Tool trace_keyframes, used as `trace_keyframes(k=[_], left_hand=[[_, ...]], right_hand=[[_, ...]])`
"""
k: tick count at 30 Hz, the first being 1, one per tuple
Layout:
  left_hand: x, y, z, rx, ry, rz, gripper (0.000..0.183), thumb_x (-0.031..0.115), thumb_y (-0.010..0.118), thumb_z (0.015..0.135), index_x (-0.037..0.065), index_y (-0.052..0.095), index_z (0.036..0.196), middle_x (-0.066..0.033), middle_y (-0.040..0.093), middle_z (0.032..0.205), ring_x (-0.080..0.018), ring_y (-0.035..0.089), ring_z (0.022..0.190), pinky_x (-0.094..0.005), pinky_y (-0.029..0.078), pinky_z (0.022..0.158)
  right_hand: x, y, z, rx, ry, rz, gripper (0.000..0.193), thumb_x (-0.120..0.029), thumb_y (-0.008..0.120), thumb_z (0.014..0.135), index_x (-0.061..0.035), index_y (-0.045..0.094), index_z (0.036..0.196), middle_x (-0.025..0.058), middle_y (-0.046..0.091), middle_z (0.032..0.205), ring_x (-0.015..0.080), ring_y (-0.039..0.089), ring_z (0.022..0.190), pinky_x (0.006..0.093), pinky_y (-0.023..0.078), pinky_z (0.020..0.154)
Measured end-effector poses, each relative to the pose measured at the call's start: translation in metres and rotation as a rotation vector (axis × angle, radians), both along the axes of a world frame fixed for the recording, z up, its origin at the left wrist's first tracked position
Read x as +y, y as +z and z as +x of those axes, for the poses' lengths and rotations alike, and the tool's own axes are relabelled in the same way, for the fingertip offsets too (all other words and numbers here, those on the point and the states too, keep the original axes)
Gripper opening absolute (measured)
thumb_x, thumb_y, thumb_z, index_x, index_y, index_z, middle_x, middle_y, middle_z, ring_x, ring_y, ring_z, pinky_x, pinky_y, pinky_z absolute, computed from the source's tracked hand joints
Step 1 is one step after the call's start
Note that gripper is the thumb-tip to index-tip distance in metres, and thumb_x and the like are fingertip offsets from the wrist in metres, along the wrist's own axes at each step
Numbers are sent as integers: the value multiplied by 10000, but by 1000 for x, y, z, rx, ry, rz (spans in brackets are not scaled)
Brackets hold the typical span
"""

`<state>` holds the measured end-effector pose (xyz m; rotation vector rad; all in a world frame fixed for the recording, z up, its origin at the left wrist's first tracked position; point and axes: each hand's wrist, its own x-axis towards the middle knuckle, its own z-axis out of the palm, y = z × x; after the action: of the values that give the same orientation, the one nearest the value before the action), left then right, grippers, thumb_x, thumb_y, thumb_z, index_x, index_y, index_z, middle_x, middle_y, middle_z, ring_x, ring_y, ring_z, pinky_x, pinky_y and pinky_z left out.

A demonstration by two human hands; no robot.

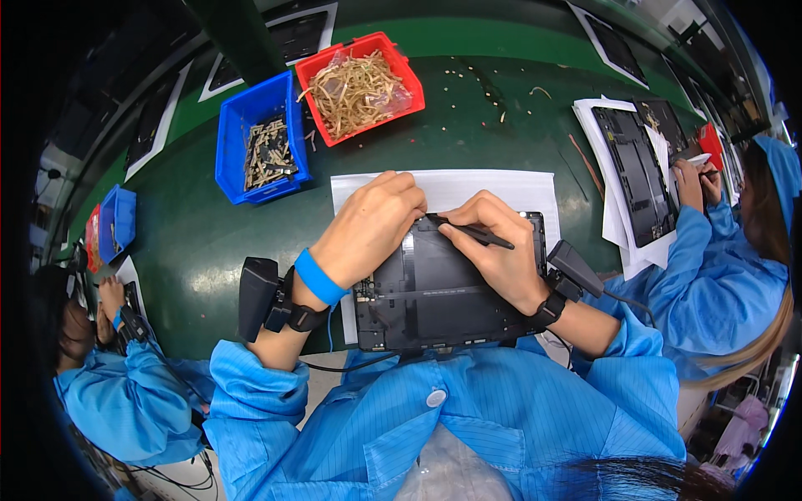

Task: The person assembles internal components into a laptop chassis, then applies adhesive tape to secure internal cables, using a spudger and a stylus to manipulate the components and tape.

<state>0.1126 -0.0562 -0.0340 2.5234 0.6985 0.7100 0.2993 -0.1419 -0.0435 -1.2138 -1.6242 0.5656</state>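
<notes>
An opened tablet point(451, 301) with its dark inner parts bare lies on white paper sheets point(501, 188) in front of me. My right hand point(501, 242) is closed round a slim black pointed tool point(486, 236), held like a pen. The tool's tip points left to the tablet's far edge. Curled over the tablet's far left part is my left hand point(376, 221), its fingers pressed together close to that tip. Whatever those fingertips pinch is hidden. A blue wristband point(320, 278) and a black strapped device point(266, 299) circle my left wrist; another black device point(568, 271) sits on my right.
Beyond my hands, a blue bin point(232, 159) holds small dark parts, touching a red bin point(411, 83) of tan strips. Small scraps dot the green table point(468, 150). Co-workers sit on both sides; papers with another opened tablet point(631, 159) lie at the right.
</notes>
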Motion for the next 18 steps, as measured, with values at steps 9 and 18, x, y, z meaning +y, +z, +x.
trace_keyframes(k=[9, 18], left_hand=[[-3, -1, 8, 115, -15, 168, 105, 27, 652, 784, -5, 574, 846, -150, 557, 861, -330, 580, 864, -418, 504, 762], [-4, -5, 10, 140, -11, 266, 108, 34, 657, 794, 2, 567, 845, -144, 573, 857, -328, 589, 861, -414, 505, 754]], right_hand=[[-1, 0, 1, -85, -50, 27, 160, 33, 746, 771, 42, 618, 866, 94, 584, 815, 192, 601, 702, 294, 480, 631], [-4, 15, 11, -123, 72, 93, 221, 88, 694, 729, 28, 598, 919, 125, 573, 906, 253, 609, 820, 346, 498, 672]])
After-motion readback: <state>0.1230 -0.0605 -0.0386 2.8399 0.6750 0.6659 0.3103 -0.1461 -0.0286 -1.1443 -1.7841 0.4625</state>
